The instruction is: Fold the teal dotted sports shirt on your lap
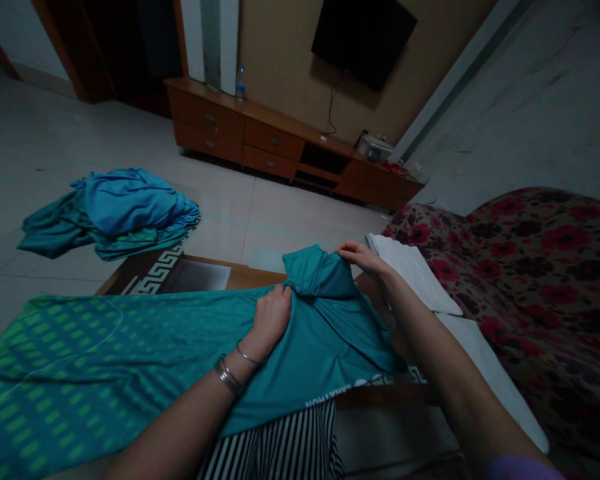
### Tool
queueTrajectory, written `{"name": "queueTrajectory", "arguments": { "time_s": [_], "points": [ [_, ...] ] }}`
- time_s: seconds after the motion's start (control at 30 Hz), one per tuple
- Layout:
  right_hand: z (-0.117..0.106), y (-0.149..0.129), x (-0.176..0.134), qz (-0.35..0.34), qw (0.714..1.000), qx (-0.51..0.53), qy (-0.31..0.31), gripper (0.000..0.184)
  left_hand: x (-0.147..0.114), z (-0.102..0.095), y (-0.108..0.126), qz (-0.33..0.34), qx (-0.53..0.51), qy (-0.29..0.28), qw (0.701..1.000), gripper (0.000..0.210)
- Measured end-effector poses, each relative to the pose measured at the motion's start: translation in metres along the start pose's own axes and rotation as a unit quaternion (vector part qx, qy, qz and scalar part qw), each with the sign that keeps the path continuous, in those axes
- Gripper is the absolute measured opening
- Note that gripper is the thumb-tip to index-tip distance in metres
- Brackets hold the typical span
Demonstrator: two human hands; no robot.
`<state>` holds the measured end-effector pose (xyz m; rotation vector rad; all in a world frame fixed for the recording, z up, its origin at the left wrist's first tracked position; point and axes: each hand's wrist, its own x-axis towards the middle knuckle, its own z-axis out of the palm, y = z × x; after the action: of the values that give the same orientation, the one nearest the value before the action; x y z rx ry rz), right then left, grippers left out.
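Presently left hand (273,313) and right hand (359,255) both grip one teal shirt (190,347).

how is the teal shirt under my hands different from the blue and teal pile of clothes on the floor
The teal shirt is spread flat over the low table, while the pile of clothes lies crumpled on the tiled floor. The shirt is held: the left hand grips a fold and the right hand pinches its edge; nothing touches the pile. The shirt shows a green pattern and white lettering; the pile looks plain. Both are similar teal-blue fabric.
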<state>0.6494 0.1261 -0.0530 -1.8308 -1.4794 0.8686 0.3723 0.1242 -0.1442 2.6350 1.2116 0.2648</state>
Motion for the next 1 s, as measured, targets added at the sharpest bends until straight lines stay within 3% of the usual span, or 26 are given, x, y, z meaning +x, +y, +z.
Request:
{"name": "queueTrajectory", "arguments": {
  "time_s": [0.1,0.2,0.37,0.47,0.63,0.7,0.8,1.0],
  "points": [
    [0.014,0.014,0.056,0.057,0.995,-0.015,0.076,0.024,0.001,0.0,0.0,-0.005,-0.001,-0.007,1.0,0.029],
    [0.03,0.03,0.088,0.101,0.987,-0.042,0.114,0.02,0.002,0.0,0.0,-0.007,-0.002,-0.006,1.0,0.03],
    [0.034,0.051,0.094,0.138,0.983,-0.042,0.117,0.034,0.003,0.002,0.001,-0.005,0.007,0.0,1.0,0.03],
    [0.028,0.061,0.09,0.151,0.983,-0.037,0.1,0.033,0.001,0.002,0.001,-0.009,0.01,-0.006,1.0,0.03],
    [0.025,0.074,0.095,0.145,0.981,-0.059,0.116,0.041,0.004,-0.017,0.009,-0.012,0.017,-0.058,0.998,0.031],
    [0.028,0.079,0.097,0.128,0.981,-0.069,0.132,0.044,0.017,-0.027,0.017,0.001,0.013,-0.061,0.998,0.03],
    [0.034,0.084,0.096,0.096,0.981,-0.078,0.148,0.045,0.047,-0.03,0.035,0.035,0.014,-0.018,0.999,0.03],
    [0.041,0.093,0.096,0.074,0.975,-0.107,0.179,0.033,0.103,0.007,0.057,0.022,0.023,0.066,0.997,0.032]
  ]
}}
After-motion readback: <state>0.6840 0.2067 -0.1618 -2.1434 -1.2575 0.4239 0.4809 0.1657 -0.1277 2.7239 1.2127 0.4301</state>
